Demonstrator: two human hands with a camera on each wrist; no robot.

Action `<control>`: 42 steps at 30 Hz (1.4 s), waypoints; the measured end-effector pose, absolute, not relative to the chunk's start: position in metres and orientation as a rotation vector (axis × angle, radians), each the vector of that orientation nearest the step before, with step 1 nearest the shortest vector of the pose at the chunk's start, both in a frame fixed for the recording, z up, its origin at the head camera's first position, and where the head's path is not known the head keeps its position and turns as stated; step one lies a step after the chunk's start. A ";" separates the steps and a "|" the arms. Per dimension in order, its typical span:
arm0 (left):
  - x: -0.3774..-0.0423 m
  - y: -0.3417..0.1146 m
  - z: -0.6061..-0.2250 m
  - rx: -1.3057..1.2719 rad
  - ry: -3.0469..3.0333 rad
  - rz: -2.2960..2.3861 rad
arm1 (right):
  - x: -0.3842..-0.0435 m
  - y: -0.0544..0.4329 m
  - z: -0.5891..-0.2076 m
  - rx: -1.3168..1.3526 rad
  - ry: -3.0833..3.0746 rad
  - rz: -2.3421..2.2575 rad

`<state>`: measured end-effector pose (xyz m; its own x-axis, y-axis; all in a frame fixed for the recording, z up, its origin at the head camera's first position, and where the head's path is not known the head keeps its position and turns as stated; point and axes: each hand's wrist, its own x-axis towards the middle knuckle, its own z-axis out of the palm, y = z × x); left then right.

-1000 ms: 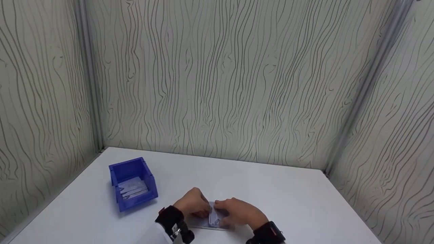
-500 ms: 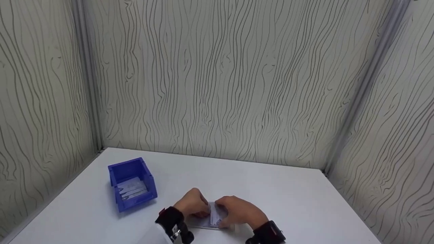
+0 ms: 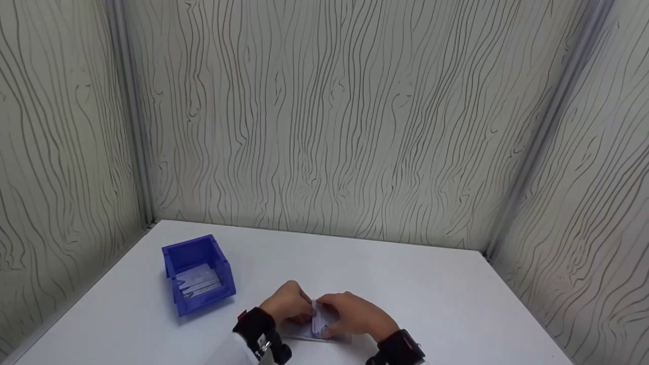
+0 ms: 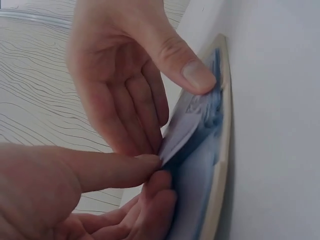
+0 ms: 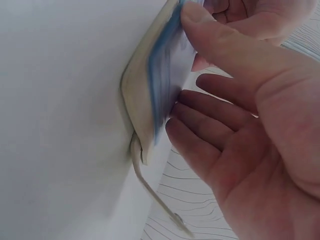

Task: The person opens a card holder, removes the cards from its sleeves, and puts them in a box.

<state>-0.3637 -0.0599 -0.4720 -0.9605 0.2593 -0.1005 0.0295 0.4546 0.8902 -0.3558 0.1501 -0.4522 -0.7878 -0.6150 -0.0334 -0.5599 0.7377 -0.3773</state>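
A thin pale card (image 3: 319, 323) lies partly lifted over a flat board (image 3: 304, 334) with a cream edge (image 4: 225, 105) and a blue-purple face. My left hand (image 3: 290, 303) pinches the card's left edge between thumb and index finger, its other fingers curled underneath. From the right, my right hand (image 3: 357, 315) spans the card, thumb at the near end and index finger at the far end. In the right wrist view my right thumb (image 5: 215, 32) sits on the board's near side, and the other fingers reach its far edge. The hands partly hide card and board.
A blue bin (image 3: 203, 304) stands to the left, with several pale cards (image 3: 196, 280) inside. A thin cream cord (image 5: 155, 195) trails from the board's corner. Wood-grain patterned walls (image 3: 314, 126) enclose the white table (image 3: 405, 279) at the back and sides.
The right index finger and thumb have shifted slightly left along the card, which now stands a little more tilted. My left hand stays nearly in place. The bin has not moved.
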 end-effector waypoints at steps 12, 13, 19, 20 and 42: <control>-0.366 -0.061 -0.478 0.179 2.501 1.506 | -0.355 0.149 -0.453 -0.908 2.759 -0.474; -0.366 -0.060 -0.478 0.170 2.498 1.509 | -0.355 0.150 -0.452 -0.908 2.761 -0.466; -0.368 -0.060 -0.475 0.135 2.469 1.488 | -0.354 0.154 -0.449 -0.876 2.786 -0.430; -0.369 -0.061 -0.474 0.132 2.468 1.478 | -0.354 0.154 -0.448 -0.863 2.791 -0.425; -0.367 -0.057 -0.477 0.137 2.473 1.544 | -0.360 0.158 -0.445 -0.907 2.826 -0.368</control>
